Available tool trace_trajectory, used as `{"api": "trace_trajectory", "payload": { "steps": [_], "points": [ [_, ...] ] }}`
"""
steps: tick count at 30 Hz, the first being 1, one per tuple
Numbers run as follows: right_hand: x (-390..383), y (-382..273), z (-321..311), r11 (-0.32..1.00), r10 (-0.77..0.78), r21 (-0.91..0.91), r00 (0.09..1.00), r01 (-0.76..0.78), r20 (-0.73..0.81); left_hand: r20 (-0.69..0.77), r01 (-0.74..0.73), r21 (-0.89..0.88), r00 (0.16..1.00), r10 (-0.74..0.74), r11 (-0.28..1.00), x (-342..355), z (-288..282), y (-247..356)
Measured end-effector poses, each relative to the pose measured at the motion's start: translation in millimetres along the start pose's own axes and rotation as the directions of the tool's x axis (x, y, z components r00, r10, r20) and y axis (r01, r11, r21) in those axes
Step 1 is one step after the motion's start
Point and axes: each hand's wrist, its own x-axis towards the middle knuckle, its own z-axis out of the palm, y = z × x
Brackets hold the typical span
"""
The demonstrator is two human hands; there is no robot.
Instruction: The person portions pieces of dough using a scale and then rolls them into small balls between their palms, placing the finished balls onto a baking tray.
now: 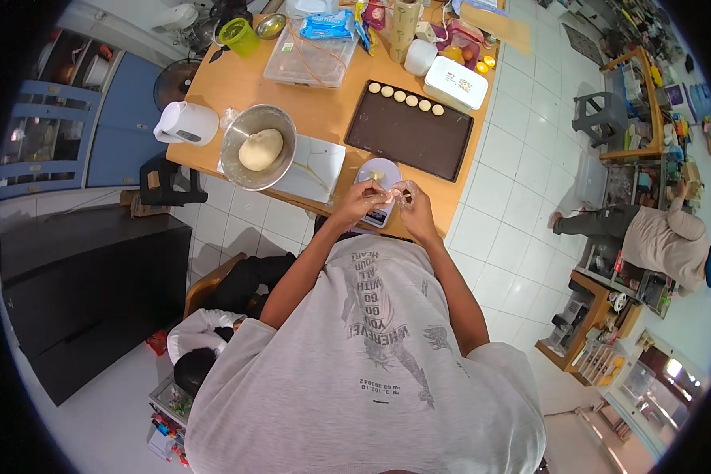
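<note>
Over a small kitchen scale (379,222) with pale pieces on its pan, my left hand (362,201) and my right hand (413,204) meet, fingertips closed on a small lump of pale dough (391,195) between them. Flour-like residue coats my fingers. Left of the scale, a steel bowl (239,168) holds a large smooth ball of dough (261,150), beside a pale mat (316,180). Beyond the scale lies a dark baking tray (403,142) with several small round dough pieces (411,100) in a row along its far side.
A white kettle (193,124), a clear plastic box (308,63), a green tub (235,35) and a white container (455,83) share the wooden table (205,79). One person (209,344) in white and black is at my lower left; another (663,245) stands by shelving at right.
</note>
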Motion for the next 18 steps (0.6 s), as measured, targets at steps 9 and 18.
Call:
{"api": "trace_trajectory", "payload": {
  "steps": [9,18],
  "points": [
    [-3,28,6,0.894,0.215,0.406,0.976,-0.189,-0.019,0.038,-0.089,0.16,0.996,0.084,0.983,4,-4,3],
    [-5,9,8,0.975,0.096,0.197,0.995,-0.1,0.03,0.116,-0.163,0.287,0.984,0.135,0.944,-3,-19,14]
  ]
}}
